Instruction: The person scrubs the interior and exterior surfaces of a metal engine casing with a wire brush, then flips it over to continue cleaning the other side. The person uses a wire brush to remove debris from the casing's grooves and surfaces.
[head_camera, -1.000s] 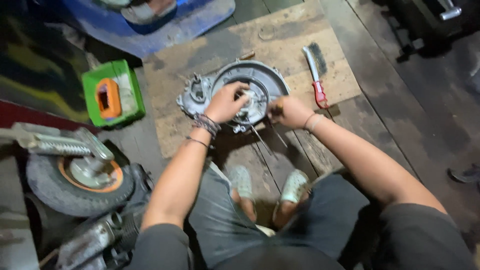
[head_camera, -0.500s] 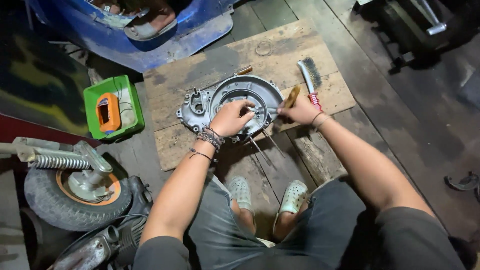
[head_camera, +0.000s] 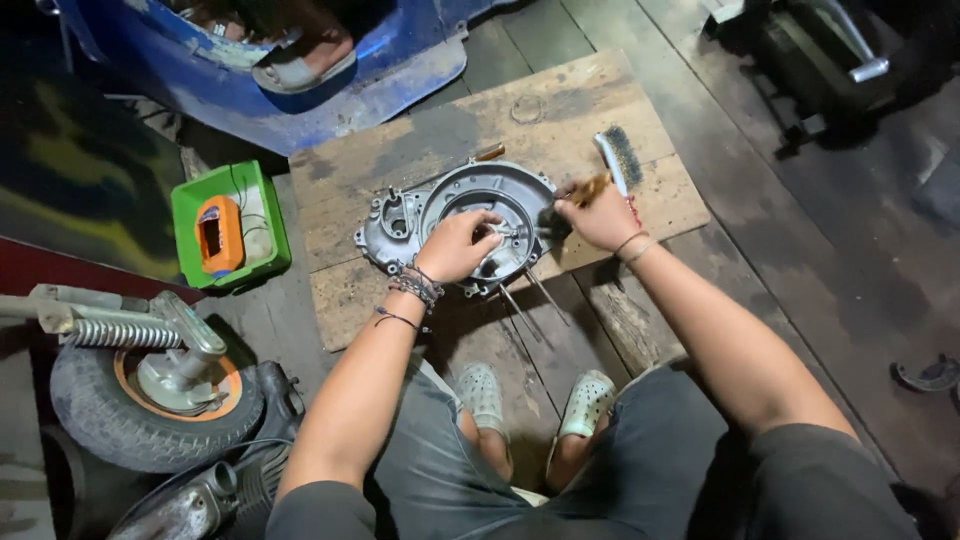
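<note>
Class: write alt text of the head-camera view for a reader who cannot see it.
A squatting person's left hand steadies a grey metal engine cover on a wooden board, while the right hand works a wooden-handled tool inside it. A wire brush lies alongside.

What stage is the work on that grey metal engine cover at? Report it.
Done: the round grey metal engine cover lies off the machine on the wooden board. In hand: the left hand reaches into its round recess, and the right hand holds a brown-handled tool at the rim. Left: the cover's surface looks dull and grimy; the red-handled wire brush lies beside the right hand.
</note>
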